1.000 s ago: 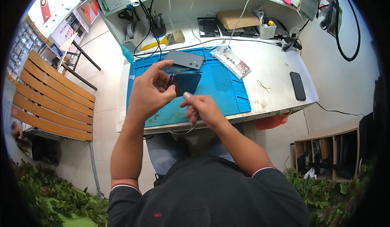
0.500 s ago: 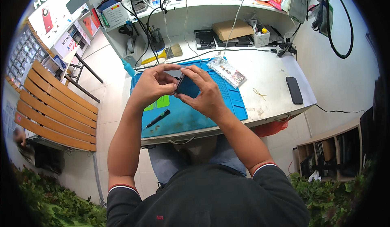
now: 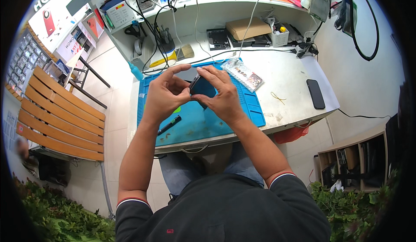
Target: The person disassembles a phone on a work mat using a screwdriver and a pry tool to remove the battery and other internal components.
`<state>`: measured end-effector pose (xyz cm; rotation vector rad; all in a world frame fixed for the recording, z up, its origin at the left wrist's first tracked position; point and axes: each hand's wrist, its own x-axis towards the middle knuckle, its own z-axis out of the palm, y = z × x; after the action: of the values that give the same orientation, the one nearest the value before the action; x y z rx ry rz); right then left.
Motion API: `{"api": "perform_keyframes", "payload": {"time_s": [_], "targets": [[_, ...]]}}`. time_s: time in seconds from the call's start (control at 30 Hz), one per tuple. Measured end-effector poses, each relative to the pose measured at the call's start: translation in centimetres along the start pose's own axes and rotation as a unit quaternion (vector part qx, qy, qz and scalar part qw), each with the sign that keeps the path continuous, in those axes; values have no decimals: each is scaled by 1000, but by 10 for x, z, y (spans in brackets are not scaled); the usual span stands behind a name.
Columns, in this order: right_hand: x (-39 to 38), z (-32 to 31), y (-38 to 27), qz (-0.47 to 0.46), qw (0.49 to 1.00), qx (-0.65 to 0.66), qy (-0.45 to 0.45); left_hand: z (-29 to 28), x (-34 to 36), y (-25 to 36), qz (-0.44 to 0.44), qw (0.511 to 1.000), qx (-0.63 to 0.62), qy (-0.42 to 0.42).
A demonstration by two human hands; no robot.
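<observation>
A dark phone [image 3: 196, 81] was held tilted above the blue mat [image 3: 190, 131] on the bench [image 3: 284, 112], seemingly so that its narrow edge could be seen and pressed from both sides. The left hand [image 3: 168, 90] curved in a C, its thumb and fingers gripping the near side; the right hand [image 3: 223, 92] arched over the other side, fingertips high, thumb low. A dark screwdriver [image 3: 169, 125] lay by the left forearm, perhaps for easy reach, leaving both hands unencumbered.
</observation>
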<state>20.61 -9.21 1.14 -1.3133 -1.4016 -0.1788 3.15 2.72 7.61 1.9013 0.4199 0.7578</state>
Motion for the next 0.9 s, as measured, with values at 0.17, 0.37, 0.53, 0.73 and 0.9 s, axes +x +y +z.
{"api": "perform_keyframes", "payload": {"time_s": [0.17,0.37,0.53,0.73,0.9], "targets": [[4,-9,6,9,1000,11,-10,25,-8,-28,106,991,17,83],[5,-7,4,55,998,12,40,34,-6,-52,120,989,-4,81],[6,1,7,61,996,4,66,41,-5,-55,113,988,-17,102],[4,2,7,50,996,-8,79,44,-5,-58,114,988,-26,104],[5,2,6,52,996,-5,76,46,-12,-68,128,985,9,112]]}}
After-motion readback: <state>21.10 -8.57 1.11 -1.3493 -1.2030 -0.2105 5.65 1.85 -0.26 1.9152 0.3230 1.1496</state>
